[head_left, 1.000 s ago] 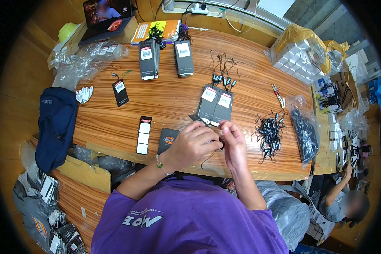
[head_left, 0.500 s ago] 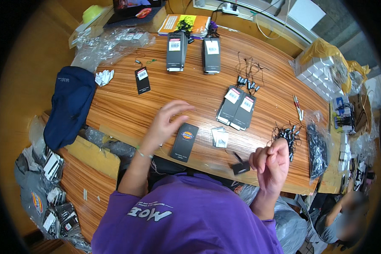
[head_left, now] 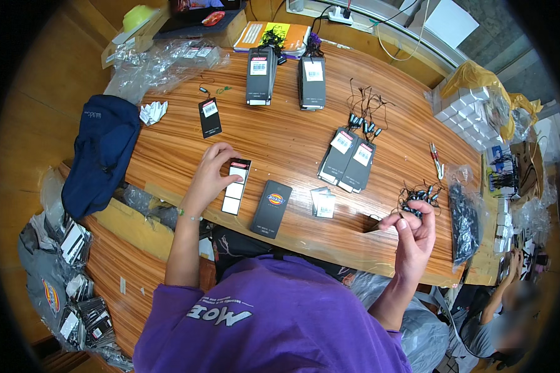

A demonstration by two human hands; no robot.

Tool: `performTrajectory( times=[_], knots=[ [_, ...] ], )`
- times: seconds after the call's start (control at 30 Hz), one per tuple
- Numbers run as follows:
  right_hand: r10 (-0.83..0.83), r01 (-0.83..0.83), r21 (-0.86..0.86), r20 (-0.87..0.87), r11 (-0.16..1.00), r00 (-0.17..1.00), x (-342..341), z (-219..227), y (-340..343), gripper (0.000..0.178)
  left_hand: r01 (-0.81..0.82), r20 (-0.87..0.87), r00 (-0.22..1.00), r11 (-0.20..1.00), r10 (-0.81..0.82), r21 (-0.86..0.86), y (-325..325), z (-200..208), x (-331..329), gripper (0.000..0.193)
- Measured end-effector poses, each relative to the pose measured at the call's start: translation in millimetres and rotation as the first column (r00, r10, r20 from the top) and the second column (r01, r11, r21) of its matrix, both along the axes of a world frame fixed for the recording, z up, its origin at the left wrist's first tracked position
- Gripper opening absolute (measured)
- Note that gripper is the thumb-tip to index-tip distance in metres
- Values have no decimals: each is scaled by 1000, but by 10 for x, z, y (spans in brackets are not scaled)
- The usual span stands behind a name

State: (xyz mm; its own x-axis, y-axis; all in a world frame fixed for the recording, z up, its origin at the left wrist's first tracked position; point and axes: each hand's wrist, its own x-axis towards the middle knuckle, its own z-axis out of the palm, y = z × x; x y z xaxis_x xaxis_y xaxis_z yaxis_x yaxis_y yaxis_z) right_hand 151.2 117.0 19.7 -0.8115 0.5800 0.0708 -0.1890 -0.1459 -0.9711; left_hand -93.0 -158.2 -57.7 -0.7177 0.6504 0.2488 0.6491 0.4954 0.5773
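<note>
Currently, left hand (head_left: pixel 211 171) spread over red-headed white-label strip (head_left: pixel 232 204); right hand (head_left: pixel 415 239) pinched, contents unclear.

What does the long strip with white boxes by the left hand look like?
The strip is narrow and dark, like paper or thin card, with a red band near its far end and three white boxes in a row. It lies on the wooden table, far end leaning slightly right. The left hand is at its upper part, the thumb covering a bit; whether it grips cannot be told.
</note>
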Motion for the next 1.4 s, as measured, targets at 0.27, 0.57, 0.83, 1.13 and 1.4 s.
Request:
performTrajectory(
  times=[0.27, 0.57, 0.83, 1.13, 1.4],
  knots=[
    [-27, 9, 161, 106, 987, 994, -21, -35, -10, 4, -281, 593, 801, 827, -77, 487, 246, 661, 318, 16],
    [-191, 79, 725, 74, 684, 979, -495, -45, -290, 6, -65, 575, 765, 854, -289, 516, 1240, 521, 743, 14],
    [-247, 158, 812, -17, 562, 969, -546, -136, -280, 8, 27, 591, 694, 835, -411, 550, 1359, 585, 905, 13],
    [-298, 289, 781, -138, 554, 945, -544, -249, -309, 10, 84, 561, 689, 820, -459, 566, 1362, 643, 952, 15],
    [-304, 295, 775, -139, 560, 942, -515, -292, -320, 12, 86, 588, 659, 824, -469, 560, 1360, 648, 983, 15]
  ],
)
